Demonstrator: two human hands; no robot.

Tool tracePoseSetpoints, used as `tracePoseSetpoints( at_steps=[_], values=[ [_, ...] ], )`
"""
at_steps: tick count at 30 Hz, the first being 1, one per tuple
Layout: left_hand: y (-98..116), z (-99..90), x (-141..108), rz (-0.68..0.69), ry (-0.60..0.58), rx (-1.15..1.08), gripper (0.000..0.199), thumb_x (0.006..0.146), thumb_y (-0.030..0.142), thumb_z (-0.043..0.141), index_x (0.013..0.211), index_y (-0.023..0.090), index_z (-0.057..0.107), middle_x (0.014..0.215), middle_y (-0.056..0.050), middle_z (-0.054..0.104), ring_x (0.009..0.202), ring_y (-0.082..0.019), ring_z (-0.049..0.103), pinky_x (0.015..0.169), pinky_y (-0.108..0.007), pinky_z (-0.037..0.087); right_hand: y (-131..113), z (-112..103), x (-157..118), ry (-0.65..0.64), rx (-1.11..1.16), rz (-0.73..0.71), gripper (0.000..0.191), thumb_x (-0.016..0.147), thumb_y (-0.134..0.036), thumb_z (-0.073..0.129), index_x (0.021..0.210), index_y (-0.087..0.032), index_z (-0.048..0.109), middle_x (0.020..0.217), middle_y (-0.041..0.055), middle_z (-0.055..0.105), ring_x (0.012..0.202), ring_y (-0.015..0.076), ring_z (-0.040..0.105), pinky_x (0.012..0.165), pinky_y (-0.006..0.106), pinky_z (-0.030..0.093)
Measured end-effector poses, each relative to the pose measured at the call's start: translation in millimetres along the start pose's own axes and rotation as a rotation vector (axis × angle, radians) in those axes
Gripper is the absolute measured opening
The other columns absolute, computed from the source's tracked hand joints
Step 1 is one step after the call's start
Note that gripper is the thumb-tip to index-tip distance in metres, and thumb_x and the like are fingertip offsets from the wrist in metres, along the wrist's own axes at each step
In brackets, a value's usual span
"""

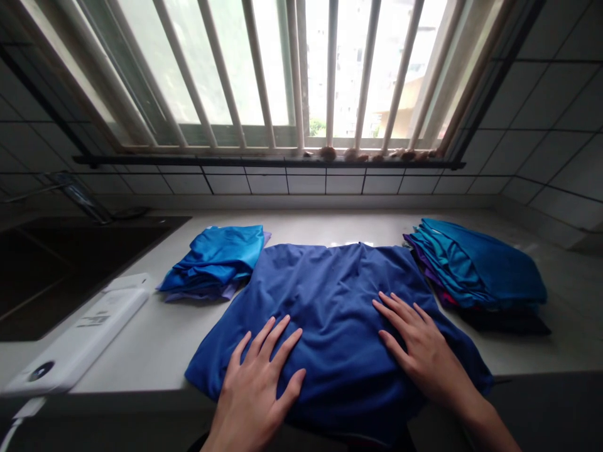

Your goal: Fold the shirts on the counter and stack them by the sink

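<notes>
Facing a barred window set in a grey-tiled wall, you are working at a pale tabletop, with a dark sink off to your left. Near the front edge of the tabletop, at its middle, lies a royal-blue garment, spread out but rumpled, with creases running between your hands. A folded stack of blue clothes sits just beside it on your right, and a smaller folded bundle of blue cloth lies against it on your left. A white power bank rests nearer the sink. Neither grip holds anything: your left grip and right grip lie open and palm-down on the garment, well apart, with fingers spread. That wide, flat pressure suits smoothing; sweeping outward from the centre would push the creases toward the hems.
</notes>
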State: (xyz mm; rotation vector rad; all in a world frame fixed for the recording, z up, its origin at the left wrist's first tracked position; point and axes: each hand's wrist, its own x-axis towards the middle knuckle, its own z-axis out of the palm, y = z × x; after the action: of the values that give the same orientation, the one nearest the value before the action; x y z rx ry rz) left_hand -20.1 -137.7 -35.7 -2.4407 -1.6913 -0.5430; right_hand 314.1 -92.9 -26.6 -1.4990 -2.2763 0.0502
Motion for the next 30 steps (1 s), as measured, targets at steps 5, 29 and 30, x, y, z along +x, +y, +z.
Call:
tracePoseSetpoints(
  at_steps=[5,29,30],
  values=[
    [-1.2,1.7,-1.3,0.002,0.008,0.011,0.06,0.097,0.052,0.051,0.157,0.05,0.045,0.159,0.003,0.053,0.144,-0.031,0.054,0.114,-0.058,0.046,-0.2,-0.2,0.1,-0.007,-0.012,-0.005,0.055,0.105,-0.045,0.047,0.16,-0.041,0.044,0.164,-0.0004,0.047,0.151,0.0305,0.046,0.121,0.059,0.041],
    [1.0,5.5,5.1,-0.007,0.011,0.013,0.048,0.101,0.048,0.051,0.148,0.039,0.058,0.158,0.0,0.056,0.147,-0.025,0.05,0.123,-0.05,0.034,-5.0,-2.5,7.2,-0.082,-0.044,0.051,0.052,0.107,-0.043,0.042,0.158,-0.034,0.049,0.167,0.0033,0.044,0.155,0.0269,0.04,0.125,0.056,0.034],
    [0.8,6.5,5.5,-0.011,0.009,0.01,0.048,0.101,0.048,0.052,0.148,0.039,0.059,0.158,0.0,0.056,0.147,-0.026,0.05,0.123,-0.05,0.034,-5.4,-2.5,7.6,-0.088,-0.046,0.058,0.053,0.107,-0.043,0.042,0.158,-0.034,0.049,0.167,0.0031,0.044,0.155,0.0267,0.039,0.125,0.056,0.034]
  ],
)
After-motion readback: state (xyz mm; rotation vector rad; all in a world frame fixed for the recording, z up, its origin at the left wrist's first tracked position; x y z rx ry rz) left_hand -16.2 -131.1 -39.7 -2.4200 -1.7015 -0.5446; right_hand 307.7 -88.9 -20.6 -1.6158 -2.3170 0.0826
